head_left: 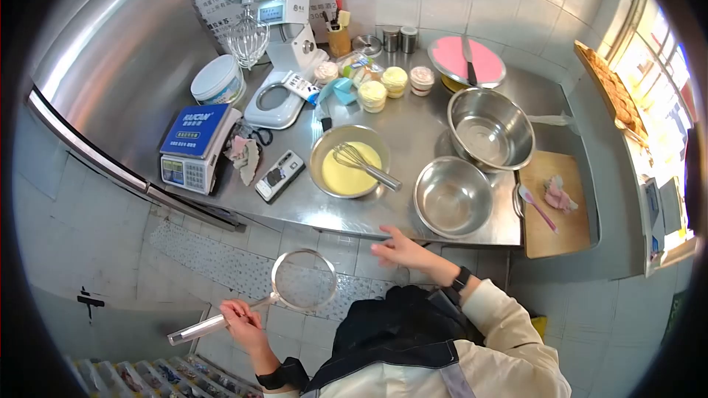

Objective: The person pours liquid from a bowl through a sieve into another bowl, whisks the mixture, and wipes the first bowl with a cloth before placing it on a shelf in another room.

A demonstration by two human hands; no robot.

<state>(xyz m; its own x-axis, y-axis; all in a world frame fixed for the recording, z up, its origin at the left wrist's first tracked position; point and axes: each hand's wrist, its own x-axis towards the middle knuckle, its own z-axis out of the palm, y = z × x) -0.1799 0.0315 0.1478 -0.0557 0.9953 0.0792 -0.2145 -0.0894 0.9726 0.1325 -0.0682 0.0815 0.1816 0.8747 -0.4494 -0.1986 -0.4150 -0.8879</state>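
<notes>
Sieve [304,280] in the left hand [243,324], held out past the near edge of the tabletop [417,124].
The left hand's fingers are wrapped around the sieve's long handle. Its round mesh head sits roughly level over the tiled floor, clear of the tabletop. The right hand [402,250] hovers just at the near edge, fingers open and spread, gripping nothing; whether it touches the edge I cannot tell. Just beyond it, by the near edge, sits an empty steel bowl [452,197]. To that bowl's left stands a bowl of yellow batter [341,177] with a whisk [365,167] resting in it. A larger steel bowl [490,129] sits further back toward the right edge. A blue scale [193,149] occupies the left end, and a stand mixer [273,37] the far left corner.
</notes>
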